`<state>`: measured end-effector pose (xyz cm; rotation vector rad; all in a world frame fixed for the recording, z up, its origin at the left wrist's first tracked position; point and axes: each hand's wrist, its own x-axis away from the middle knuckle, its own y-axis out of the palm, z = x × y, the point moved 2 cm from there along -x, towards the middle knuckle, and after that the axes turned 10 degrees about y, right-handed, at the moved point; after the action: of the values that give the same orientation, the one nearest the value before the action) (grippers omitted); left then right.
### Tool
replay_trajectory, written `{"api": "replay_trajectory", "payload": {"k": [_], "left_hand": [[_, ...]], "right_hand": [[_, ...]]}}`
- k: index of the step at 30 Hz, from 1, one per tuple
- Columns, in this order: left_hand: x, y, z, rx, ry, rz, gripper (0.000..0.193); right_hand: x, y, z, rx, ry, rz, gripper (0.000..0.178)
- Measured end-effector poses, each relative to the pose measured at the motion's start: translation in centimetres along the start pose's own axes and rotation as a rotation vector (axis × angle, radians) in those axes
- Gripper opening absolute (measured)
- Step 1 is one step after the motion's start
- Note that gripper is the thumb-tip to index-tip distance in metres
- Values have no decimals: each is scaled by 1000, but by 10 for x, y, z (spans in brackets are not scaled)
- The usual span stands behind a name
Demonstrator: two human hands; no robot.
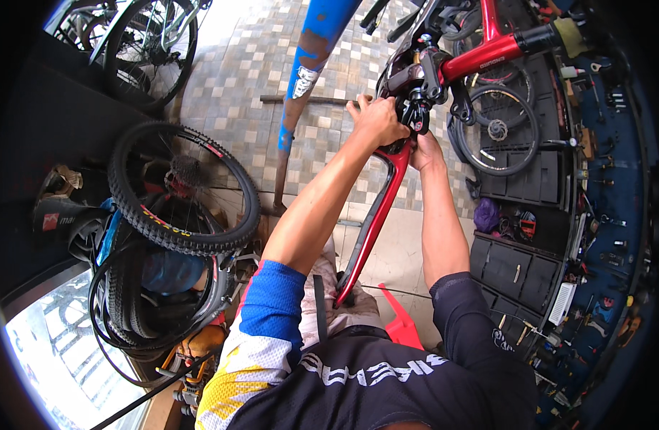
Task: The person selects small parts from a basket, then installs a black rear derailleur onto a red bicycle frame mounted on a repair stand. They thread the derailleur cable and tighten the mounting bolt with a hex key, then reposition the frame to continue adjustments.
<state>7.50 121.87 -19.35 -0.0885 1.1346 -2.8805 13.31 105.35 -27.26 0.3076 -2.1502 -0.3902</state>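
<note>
A red and black bicycle frame (376,233) is held up in front of me, its rear stay slanting down toward my legs. My left hand (379,123) is closed at the dark joint of the frame, beside the suspension linkage (421,79). The fingertips are partly hidden behind it. On the other side, my right hand (425,152) curls round the same joint from below, with most of its fingers out of sight. No separate tool shows in either hand.
A blue worn stand post (304,79) rises left of the frame. At left, a knobby-tyred wheel (182,188) leans over more tyres. Several wheels (498,129) rest against black drawer cabinets (516,269) at right. Hand tools hang on a dark wall board (609,236). A red plastic piece (399,319) lies near my legs.
</note>
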Motion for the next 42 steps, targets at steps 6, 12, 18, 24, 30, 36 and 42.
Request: {"api": "replay_trajectory", "payload": {"k": [6,12,18,24,30,36,42], "left_hand": [[2,13,-2,72,31,41,65],[6,14,2,-81,77,95,64],[9,-4,3,145,79,166,38],[24,-3,-29,581,164,427,25],[51,-18,-23,910,150,445,25],[89,-32,13,1213,200,231,31],[93,-39,14,1173,190,269,26]], "right_hand": [[-2,-6,-3,0,-31,28,13],[15,4,-3,56,-105,93,6],[68,-3,-22,563,-412,321,19],[155,17,-15,668,-715,248,25],[177,72,8,640,-853,29,15],[163,96,16,295,-631,-20,27],[162,98,15,264,-631,42,39]]}}
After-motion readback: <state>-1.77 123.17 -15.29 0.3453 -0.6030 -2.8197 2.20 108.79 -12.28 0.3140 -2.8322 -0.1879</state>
